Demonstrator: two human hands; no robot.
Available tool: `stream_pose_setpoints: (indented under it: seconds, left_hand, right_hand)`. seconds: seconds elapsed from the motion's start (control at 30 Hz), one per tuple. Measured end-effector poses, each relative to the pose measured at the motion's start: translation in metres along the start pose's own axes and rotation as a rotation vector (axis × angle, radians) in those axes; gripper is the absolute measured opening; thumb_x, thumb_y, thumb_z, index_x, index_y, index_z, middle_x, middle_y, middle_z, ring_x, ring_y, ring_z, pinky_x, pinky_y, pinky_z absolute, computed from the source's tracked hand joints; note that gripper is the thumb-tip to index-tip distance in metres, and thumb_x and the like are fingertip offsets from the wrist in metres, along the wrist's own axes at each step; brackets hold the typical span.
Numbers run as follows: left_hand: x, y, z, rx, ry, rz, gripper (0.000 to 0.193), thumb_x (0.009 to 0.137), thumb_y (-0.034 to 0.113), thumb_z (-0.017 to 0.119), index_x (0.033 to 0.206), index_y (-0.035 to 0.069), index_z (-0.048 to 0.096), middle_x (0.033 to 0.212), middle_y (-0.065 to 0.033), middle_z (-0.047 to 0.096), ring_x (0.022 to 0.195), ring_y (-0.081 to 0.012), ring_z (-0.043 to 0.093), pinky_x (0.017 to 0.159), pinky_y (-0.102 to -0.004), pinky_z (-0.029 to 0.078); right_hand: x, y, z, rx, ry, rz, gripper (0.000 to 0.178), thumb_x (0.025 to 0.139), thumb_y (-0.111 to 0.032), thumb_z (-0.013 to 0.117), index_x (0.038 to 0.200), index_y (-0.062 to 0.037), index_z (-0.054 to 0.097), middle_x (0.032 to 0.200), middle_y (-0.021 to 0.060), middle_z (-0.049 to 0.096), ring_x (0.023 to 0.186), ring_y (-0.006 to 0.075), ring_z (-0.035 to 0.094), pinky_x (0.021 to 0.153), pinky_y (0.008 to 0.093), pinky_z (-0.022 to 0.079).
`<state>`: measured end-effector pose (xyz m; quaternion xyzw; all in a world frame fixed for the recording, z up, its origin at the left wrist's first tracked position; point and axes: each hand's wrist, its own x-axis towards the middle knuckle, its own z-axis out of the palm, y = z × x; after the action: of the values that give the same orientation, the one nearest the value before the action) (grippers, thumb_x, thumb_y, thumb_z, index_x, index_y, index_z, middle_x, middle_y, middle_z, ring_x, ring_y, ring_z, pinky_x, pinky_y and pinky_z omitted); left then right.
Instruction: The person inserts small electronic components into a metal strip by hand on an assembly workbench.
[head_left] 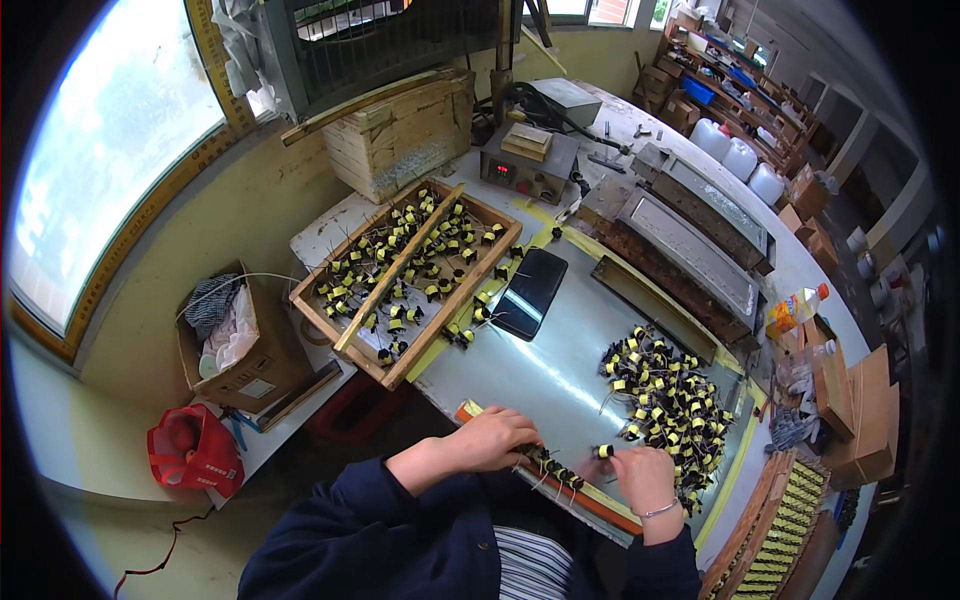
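My right hand pinches a small yellow-and-black wound coil between thumb and fingers, just above the metal sheet. Curled over the near edge, my left hand is closed at the end of a row of similar coils; its fingertips hide what they grip. The row sits along an orange-edged strip, and thin wire leads stick out from it. To the right of the row, a large heap of the same coils is spread beside my right hand.
A wooden tray holds more coils at the left, and a black phone lies beside it. Long metal troughs and a control box stand farther back. A wooden rack of coils is at lower right, a red bag at left.
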<state>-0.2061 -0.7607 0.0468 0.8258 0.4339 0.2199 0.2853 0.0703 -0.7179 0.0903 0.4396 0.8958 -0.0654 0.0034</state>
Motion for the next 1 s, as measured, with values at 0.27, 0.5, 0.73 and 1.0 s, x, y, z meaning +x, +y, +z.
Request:
stream_pose_setpoints:
  seconds: [0.27, 0.5, 0.73, 1.0]
  left_hand:
    - [0.019, -0.02, 0.006, -0.056, -0.019, -0.045, 0.034, 0.072, 0.019, 0.072, 0.104, 0.013, 0.062, 0.103, -0.0041, 0.06, 0.1, -0.0244, 0.056, 0.087, -0.038, 0.041]
    - [0.028, -0.02, 0.018, 0.037, -0.03, -0.082, 0.041, 0.068, 0.016, 0.073, 0.107, 0.015, 0.062, 0.094, -0.0047, 0.057, 0.097, -0.0257, 0.054, 0.086, -0.0386, 0.041]
    - [0.039, -0.013, -0.002, -0.01, -0.024, -0.12, 0.036, 0.073, 0.013, 0.069, 0.108, 0.011, 0.061, 0.099, -0.0059, 0.06, 0.095, -0.0256, 0.056, 0.081, -0.0379, 0.044]
    - [0.065, 0.022, 0.008, 0.004, 0.26, 0.073, 0.033, 0.073, 0.017, 0.07, 0.103, 0.006, 0.062, 0.098, -0.0058, 0.06, 0.093, -0.0246, 0.057, 0.08, -0.0357, 0.047]
  right_hand:
    - [0.011, 0.023, 0.016, 0.007, 0.117, 0.068, 0.022, 0.086, -0.028, 0.057, 0.07, -0.0129, 0.059, 0.051, 0.0108, 0.056, 0.049, 0.0301, 0.058, 0.046, 0.0399, 0.046]
    - [0.008, 0.036, 0.026, 0.064, 0.145, 0.092, 0.015, 0.084, -0.026, 0.062, 0.078, -0.0128, 0.065, 0.05, 0.0007, 0.057, 0.045, 0.0207, 0.058, 0.044, 0.0318, 0.045]
    - [0.013, 0.019, 0.017, 0.147, 0.223, -0.072, 0.013, 0.083, -0.021, 0.063, 0.087, -0.0101, 0.067, 0.056, 0.0031, 0.061, 0.048, 0.0196, 0.06, 0.044, 0.0301, 0.046]
    - [0.026, -0.015, -0.011, 0.214, 0.219, -0.156, 0.011, 0.083, -0.019, 0.063, 0.086, -0.0088, 0.068, 0.056, 0.0039, 0.061, 0.047, 0.0189, 0.06, 0.043, 0.0282, 0.046]
